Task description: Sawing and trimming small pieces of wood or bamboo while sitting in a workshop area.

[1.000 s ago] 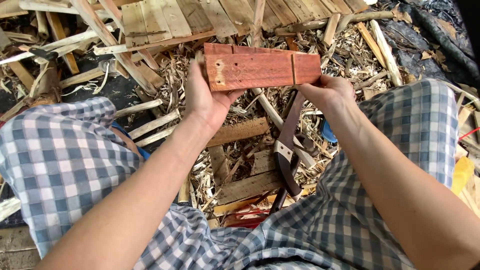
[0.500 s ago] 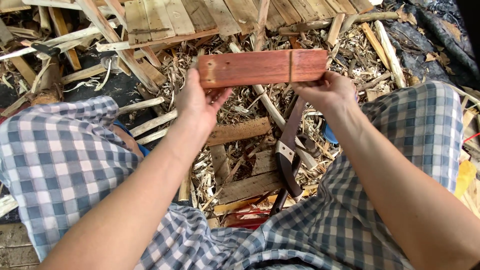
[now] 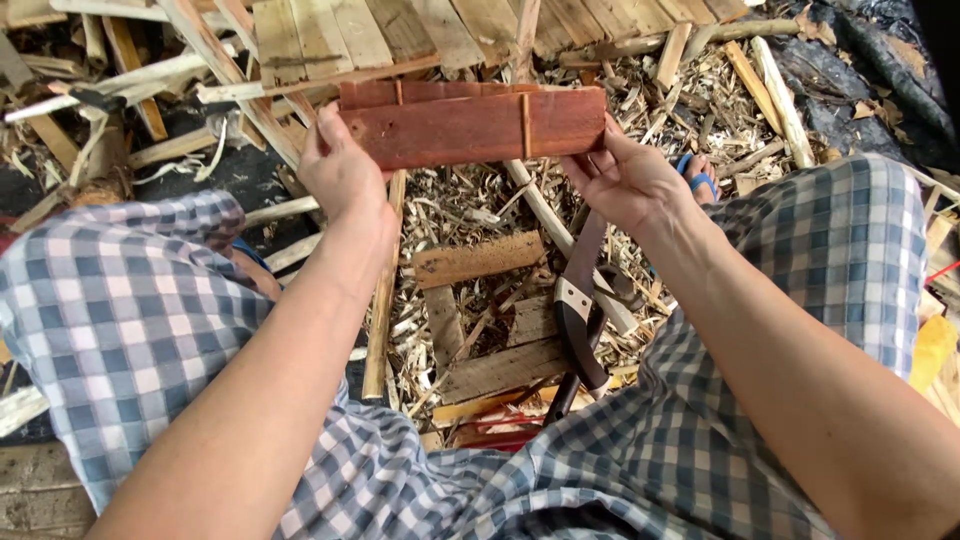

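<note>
— What lies around the person?

— Checked trousers (image 3: pixel 130 310) over both knees, and a ground heap of wood scraps and shavings (image 3: pixel 470 210) between them. A long knife (image 3: pixel 580 300) rests there, under the right wrist.

— And the reddish wooden board (image 3: pixel 470 125)?

— Held up between the knees, above the scraps. Its long axis runs left to right, nearly level, broad face toward the camera.

— The grip?

— The left hand (image 3: pixel 340 175) has its fingers clamped on the left end; the right hand (image 3: pixel 630 185) pinches the right end.
</note>
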